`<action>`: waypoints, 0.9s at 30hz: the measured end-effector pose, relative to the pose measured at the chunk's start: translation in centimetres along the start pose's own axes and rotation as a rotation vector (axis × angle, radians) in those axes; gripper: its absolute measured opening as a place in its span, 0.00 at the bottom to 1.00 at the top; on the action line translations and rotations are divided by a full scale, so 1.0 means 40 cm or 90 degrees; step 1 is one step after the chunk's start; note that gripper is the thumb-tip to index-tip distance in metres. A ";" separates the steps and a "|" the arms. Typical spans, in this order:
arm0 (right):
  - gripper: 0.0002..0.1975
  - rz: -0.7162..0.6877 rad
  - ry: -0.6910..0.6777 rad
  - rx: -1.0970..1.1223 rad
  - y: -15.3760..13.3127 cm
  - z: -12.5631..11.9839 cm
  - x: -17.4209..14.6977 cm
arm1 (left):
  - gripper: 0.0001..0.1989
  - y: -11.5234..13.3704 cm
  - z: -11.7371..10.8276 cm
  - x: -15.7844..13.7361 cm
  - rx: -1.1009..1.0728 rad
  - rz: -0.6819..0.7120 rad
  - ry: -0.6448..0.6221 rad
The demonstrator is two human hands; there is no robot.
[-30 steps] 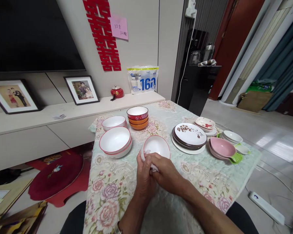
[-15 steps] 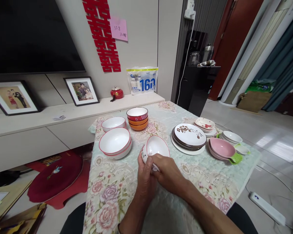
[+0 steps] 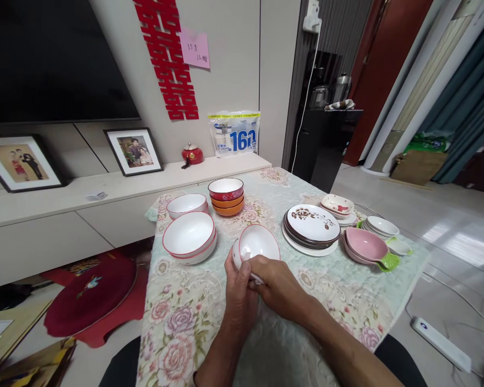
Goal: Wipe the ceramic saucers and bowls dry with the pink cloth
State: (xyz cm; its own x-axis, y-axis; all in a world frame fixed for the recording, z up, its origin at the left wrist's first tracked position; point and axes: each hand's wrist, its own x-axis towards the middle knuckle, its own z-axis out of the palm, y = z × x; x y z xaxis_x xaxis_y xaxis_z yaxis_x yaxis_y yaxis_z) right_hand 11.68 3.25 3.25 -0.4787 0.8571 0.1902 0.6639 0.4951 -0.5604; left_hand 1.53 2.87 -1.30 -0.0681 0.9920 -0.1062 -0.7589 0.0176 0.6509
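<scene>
Two bare hands grip one small round white bowl (image 3: 260, 242) with a thin red rim and a glossy, probably ceramic, finish. The bowl is tilted, so its plain white inside faces the wearer; a narrow strip of the outer wall, faintly marked, shows on the left. The left hand (image 3: 237, 282) cups the bowl's left and near side, and the right hand (image 3: 276, 277) is curled over the near edge, the two hands touching. Whether the bowl also touches the flower-patterned, cloth-covered surface (image 3: 177, 312) is hidden.

Compared with half a second ago, the bowl has turned slightly: its opening faces the wearer more squarely, and dark markings that showed on the outer wall are mostly out of sight. The hands have stayed in nearly the same place, both closed on the bowl.

Left of the hands stand larger white round bowls (image 3: 189, 236) with red rims. Beyond the hands, a red flowered bowl with a white inside (image 3: 226, 189) sits on orange bowls (image 3: 228, 205). To the right is a stack of round white plates with brown flowers (image 3: 312, 223); farther right lie pink leaf-shaped dishes with green handles (image 3: 367, 244).
</scene>
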 end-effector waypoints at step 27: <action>0.15 -0.038 -0.065 -0.217 0.044 -0.018 -0.013 | 0.30 0.007 0.000 0.005 -0.018 -0.020 -0.036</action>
State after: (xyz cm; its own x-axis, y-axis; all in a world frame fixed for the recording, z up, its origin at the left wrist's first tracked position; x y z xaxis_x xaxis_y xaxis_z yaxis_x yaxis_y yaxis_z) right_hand 13.52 3.80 2.76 -0.5657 0.8153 0.1240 0.7784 0.5775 -0.2461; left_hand 1.32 3.08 -1.13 -0.0078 0.9965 -0.0837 -0.7782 0.0465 0.6262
